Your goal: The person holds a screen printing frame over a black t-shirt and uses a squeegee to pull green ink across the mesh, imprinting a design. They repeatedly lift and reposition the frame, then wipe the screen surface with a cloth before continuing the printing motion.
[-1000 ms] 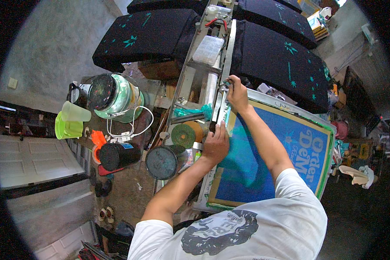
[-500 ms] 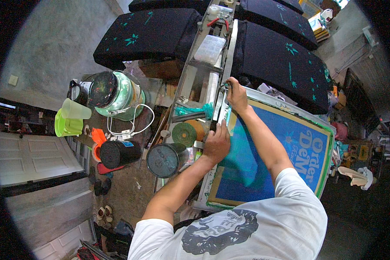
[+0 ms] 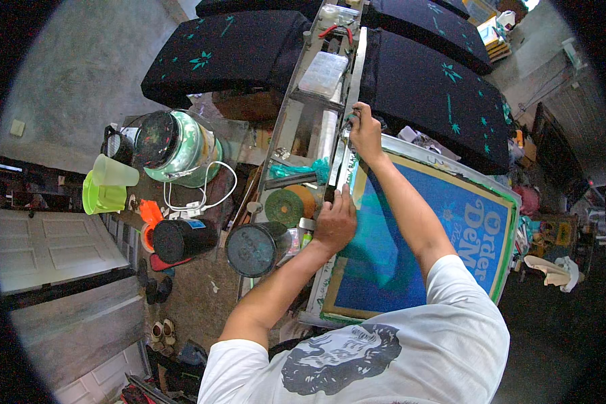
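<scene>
A screen-printing frame (image 3: 424, 306) with blue mesh and a tan taped border lies in front of me, right of a long metal rail (image 3: 359, 74). My left hand (image 3: 335, 221) rests on the frame's left edge, its fingers stretched forward and nothing visible in them. Farther away, at the frame's far left corner, my right hand (image 3: 366, 135) is closed in a pinch. A small metallic piece shows by its fingertips, too hidden to name. Beside my left wrist stand a dark-lidded jar (image 3: 250, 249) and a green round roll (image 3: 284, 207).
Black fabric-covered boards (image 3: 424, 94) with green leaf prints flank the rail. On the rail lie a clear plastic box (image 3: 322, 74) and red-handled pliers (image 3: 335, 31). To the left are a paint-smeared bucket (image 3: 192, 151), a black tub (image 3: 182, 239) and green plastic cups (image 3: 104, 195).
My right hand has shifted slightly farther away and to the left, still pinched. My left hand stays at the frame's edge. The whole view has moved a little.
</scene>
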Demonstrator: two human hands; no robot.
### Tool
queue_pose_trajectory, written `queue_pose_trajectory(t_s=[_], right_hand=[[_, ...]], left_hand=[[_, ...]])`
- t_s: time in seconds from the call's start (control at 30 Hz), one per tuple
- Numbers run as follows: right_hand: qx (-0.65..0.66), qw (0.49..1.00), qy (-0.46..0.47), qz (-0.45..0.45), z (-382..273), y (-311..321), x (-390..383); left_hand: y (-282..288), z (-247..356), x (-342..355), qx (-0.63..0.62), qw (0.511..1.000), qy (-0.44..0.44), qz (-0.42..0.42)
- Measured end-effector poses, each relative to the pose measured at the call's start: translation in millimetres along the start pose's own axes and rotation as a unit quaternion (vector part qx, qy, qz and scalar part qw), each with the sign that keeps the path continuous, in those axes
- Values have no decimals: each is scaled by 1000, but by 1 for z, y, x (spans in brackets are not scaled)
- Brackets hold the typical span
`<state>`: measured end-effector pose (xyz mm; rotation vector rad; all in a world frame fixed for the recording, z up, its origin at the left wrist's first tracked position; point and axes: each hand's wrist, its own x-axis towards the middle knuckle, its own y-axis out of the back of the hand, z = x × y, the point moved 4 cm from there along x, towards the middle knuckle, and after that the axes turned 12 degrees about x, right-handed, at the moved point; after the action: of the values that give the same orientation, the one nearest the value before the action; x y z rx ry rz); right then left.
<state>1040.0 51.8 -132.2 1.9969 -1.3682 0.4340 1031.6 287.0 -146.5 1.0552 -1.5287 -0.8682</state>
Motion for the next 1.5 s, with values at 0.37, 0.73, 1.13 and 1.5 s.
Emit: queue_pose_trajectory(t_s=[0.37, 0.73, 1.13, 1.5], right_hand=[[-37, 973, -228, -10, 45, -2, 34], [190, 912, -341, 127, 34, 45, 60], [240, 854, -459, -48, -128, 223, -161], [187, 775, -584, 149, -258, 305, -385]], left_hand=[[5, -1, 4, -2, 1000, -2, -17], [9, -5, 1, 0, 1000, 4, 4], [27, -8, 4, -140, 985, 67, -78], [76, -15, -118, -320, 943, 88, 39]])
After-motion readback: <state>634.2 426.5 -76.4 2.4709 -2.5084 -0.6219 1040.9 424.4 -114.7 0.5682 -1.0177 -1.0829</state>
